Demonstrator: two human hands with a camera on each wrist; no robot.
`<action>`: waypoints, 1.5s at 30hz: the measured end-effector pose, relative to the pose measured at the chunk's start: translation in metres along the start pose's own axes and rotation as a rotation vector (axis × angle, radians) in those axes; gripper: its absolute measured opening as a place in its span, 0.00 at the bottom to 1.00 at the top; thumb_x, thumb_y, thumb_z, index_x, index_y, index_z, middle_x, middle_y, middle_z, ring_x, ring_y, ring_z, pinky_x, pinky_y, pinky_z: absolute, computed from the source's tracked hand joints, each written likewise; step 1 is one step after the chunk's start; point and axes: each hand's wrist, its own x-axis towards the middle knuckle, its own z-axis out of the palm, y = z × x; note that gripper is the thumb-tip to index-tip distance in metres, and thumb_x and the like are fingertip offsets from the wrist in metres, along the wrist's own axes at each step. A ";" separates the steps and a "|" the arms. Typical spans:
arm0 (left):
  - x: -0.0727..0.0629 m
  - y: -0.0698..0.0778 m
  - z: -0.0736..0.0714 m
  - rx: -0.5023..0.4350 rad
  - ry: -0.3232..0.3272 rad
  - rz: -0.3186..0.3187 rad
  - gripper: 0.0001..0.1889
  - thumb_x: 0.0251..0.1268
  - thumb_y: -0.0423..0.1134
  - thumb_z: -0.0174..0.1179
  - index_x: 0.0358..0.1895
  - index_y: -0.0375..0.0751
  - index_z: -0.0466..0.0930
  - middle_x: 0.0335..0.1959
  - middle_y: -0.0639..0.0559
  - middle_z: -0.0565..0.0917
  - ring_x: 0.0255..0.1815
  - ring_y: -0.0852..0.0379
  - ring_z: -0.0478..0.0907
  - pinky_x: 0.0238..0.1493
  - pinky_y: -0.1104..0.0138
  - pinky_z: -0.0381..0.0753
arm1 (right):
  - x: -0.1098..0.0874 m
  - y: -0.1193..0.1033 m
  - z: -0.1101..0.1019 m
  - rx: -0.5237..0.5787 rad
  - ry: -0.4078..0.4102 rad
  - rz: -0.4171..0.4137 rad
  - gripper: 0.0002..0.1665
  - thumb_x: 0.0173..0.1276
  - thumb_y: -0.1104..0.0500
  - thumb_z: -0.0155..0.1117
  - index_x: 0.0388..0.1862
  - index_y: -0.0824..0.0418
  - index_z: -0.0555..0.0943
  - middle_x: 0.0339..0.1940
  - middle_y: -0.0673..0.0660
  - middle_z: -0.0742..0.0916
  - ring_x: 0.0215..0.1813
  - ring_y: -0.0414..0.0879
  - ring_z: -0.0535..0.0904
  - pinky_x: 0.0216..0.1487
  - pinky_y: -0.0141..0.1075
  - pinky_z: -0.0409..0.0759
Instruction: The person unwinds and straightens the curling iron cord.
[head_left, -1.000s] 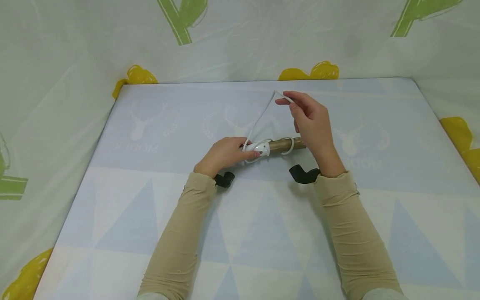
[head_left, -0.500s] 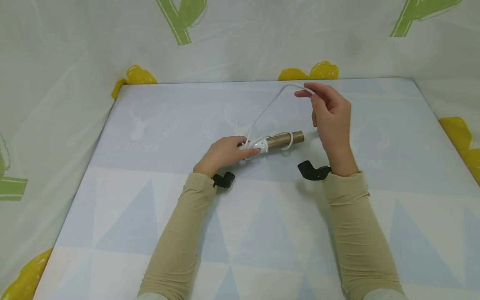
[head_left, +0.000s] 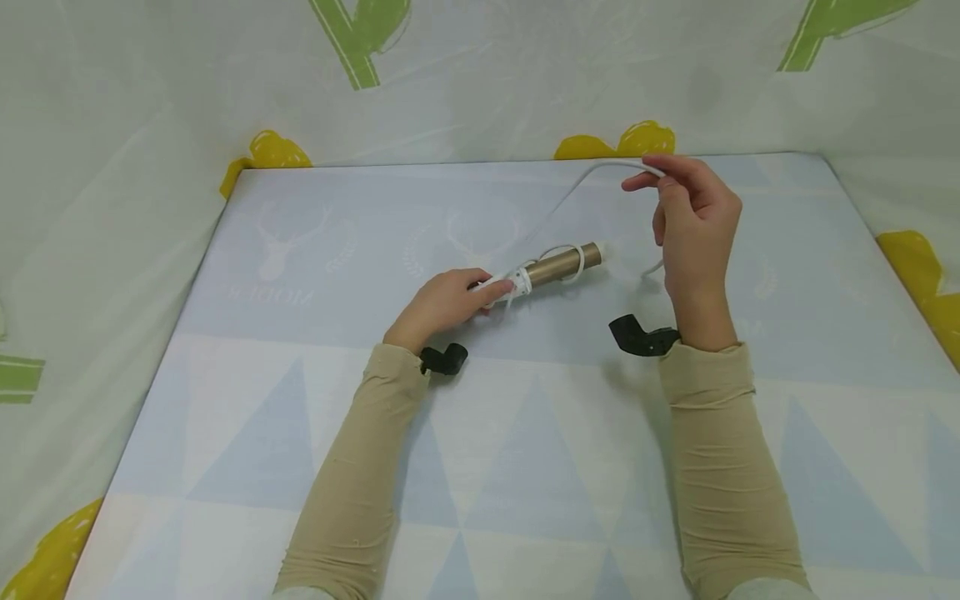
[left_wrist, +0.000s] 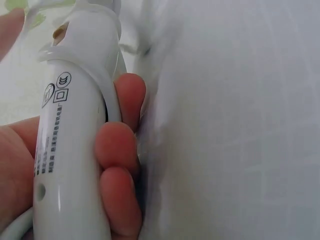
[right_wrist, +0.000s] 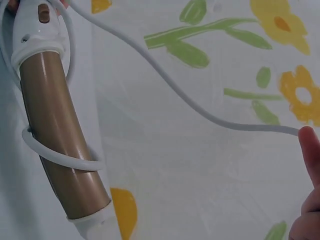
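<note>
A curling iron [head_left: 558,267] with a gold-brown barrel and white handle lies slantwise near the middle of the table. My left hand [head_left: 448,302] grips its handle [left_wrist: 75,145], with the fingers curled round the printed white casing in the left wrist view. The white cord [right_wrist: 175,90] rises from the handle in an arc to my right hand [head_left: 699,218], raised at the back right, which pinches it between thumb and fingers. One loop of cord [right_wrist: 62,159] still circles the barrel in the right wrist view, and more turns wrap the handle. A loose cord end hangs below my right hand.
The table [head_left: 536,467] wears a pale cloth printed with blue triangles and faint deer heads. Behind it hangs a whitish curtain [head_left: 480,92] with green and yellow plant prints. Black wrist cameras [head_left: 641,336] stick out from both wrists.
My right hand has moved right and farther back, drawing out a longer stretch of cord. The curling iron's barrel end has swung toward the back, while my left hand keeps its grip.
</note>
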 end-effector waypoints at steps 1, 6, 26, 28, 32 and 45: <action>0.000 0.000 0.000 -0.008 0.004 -0.001 0.31 0.47 0.76 0.40 0.41 0.58 0.75 0.28 0.62 0.80 0.32 0.60 0.73 0.40 0.64 0.69 | 0.000 0.000 0.000 0.004 0.002 0.002 0.15 0.65 0.68 0.46 0.40 0.67 0.81 0.30 0.63 0.84 0.10 0.43 0.56 0.13 0.29 0.53; 0.000 -0.001 -0.001 -0.039 0.015 -0.004 0.27 0.51 0.73 0.43 0.40 0.57 0.75 0.28 0.60 0.80 0.29 0.59 0.74 0.37 0.64 0.69 | 0.001 -0.001 -0.002 -0.030 0.011 0.005 0.14 0.66 0.67 0.46 0.41 0.65 0.81 0.30 0.62 0.84 0.11 0.43 0.56 0.13 0.28 0.54; 0.003 -0.011 0.000 -0.267 0.100 0.007 0.28 0.53 0.71 0.44 0.44 0.55 0.77 0.26 0.56 0.81 0.23 0.53 0.74 0.31 0.63 0.72 | 0.009 0.000 -0.017 0.053 0.132 0.034 0.16 0.65 0.70 0.44 0.40 0.68 0.81 0.29 0.63 0.83 0.10 0.44 0.57 0.12 0.27 0.54; 0.003 -0.012 0.001 -0.306 0.114 0.002 0.28 0.51 0.71 0.45 0.43 0.54 0.77 0.26 0.55 0.81 0.24 0.53 0.74 0.32 0.63 0.74 | 0.010 0.000 -0.020 0.063 0.148 0.050 0.16 0.65 0.70 0.44 0.43 0.65 0.80 0.30 0.63 0.83 0.10 0.45 0.57 0.12 0.27 0.55; 0.003 -0.014 0.001 -0.398 0.134 -0.016 0.29 0.49 0.72 0.47 0.43 0.54 0.78 0.28 0.54 0.82 0.25 0.52 0.73 0.31 0.63 0.76 | 0.011 0.000 -0.022 0.084 0.164 0.073 0.17 0.66 0.69 0.44 0.43 0.64 0.80 0.31 0.63 0.82 0.10 0.45 0.57 0.12 0.27 0.54; 0.002 -0.013 0.000 -0.475 0.148 -0.053 0.28 0.48 0.71 0.50 0.44 0.57 0.78 0.29 0.52 0.82 0.26 0.54 0.73 0.30 0.64 0.75 | 0.010 0.002 -0.021 0.030 0.133 0.173 0.16 0.66 0.68 0.45 0.42 0.63 0.81 0.33 0.60 0.82 0.11 0.43 0.59 0.11 0.27 0.55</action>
